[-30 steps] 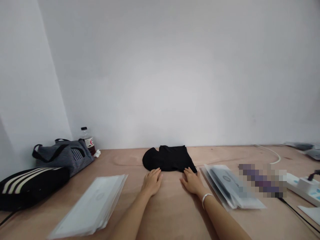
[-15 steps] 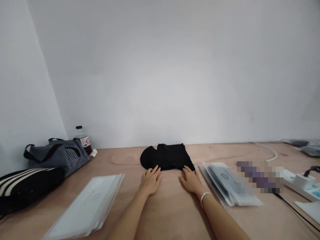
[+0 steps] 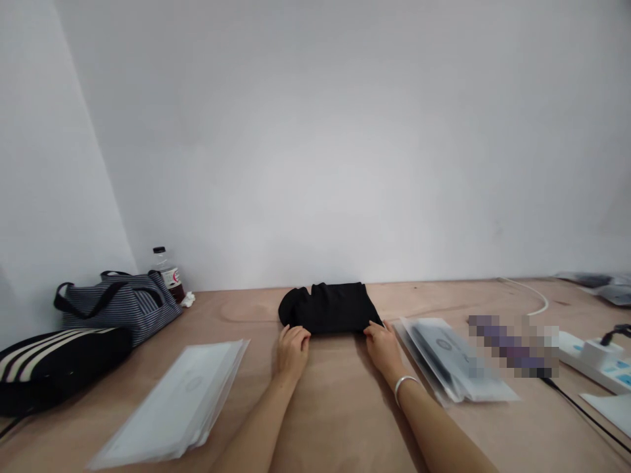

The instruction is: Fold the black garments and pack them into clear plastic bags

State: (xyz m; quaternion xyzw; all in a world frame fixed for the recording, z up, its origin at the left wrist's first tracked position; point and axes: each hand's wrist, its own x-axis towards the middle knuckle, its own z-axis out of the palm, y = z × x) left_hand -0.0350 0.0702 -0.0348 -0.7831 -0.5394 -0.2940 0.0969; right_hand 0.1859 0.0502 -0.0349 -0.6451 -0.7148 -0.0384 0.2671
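Note:
A black cloth garment (image 3: 340, 307), shaped like a hood with a rounded left end and a squared right end, lies flat on the table near the wall. At its near left edge, my left hand (image 3: 292, 347) has its fingers curled and pinched on the fabric. My right hand (image 3: 382, 341), with a silver bangle on the wrist, pinches the near right corner. Small folds show in the cloth's left part. The fingertips are partly hidden against the black fabric.
Frosted plastic bags (image 3: 180, 401) lie stacked at left, and filled ones (image 3: 448, 355) at right. Beyond them are a striped bag (image 3: 128, 305), a black pouch (image 3: 69, 368), a bottle (image 3: 171, 279), a blurred-out item (image 3: 510, 345) with a cable, and a power strip (image 3: 611, 371).
My fingers, earlier spread flat along the near edge, have curled onto the fabric. My left hand has shifted slightly left, and the garment's left part has bunched into folds.

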